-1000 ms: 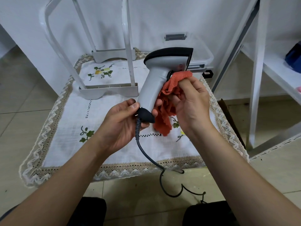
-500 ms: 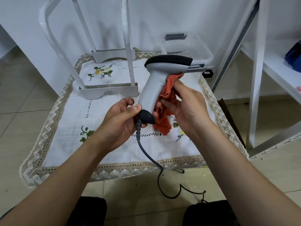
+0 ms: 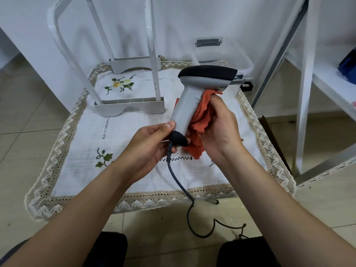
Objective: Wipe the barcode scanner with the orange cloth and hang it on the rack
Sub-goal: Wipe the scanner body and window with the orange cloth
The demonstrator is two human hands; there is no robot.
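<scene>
the barcode scanner (image 3: 194, 97) stood upright between your hands, above the embroidered tablecloth (image 3: 134, 132). your left hand (image 3: 150, 147) pinched its black cable end, thumb on the grey grip. your right hand (image 3: 221, 130) pressed the orange cloth (image 3: 202, 120) against the handle, fingers curled closed around it.

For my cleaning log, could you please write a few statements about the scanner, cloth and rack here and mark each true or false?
1. The left hand pinches the grey barcode scanner at its handle base. True.
2. The orange knitted cloth lies flat on the tablecloth. False: the right hand presses it against the handle.
3. The scanner hangs on the white metal rack. False: both hands hold it.
4. The scanner's dark cable trails to the floor. True.
</scene>
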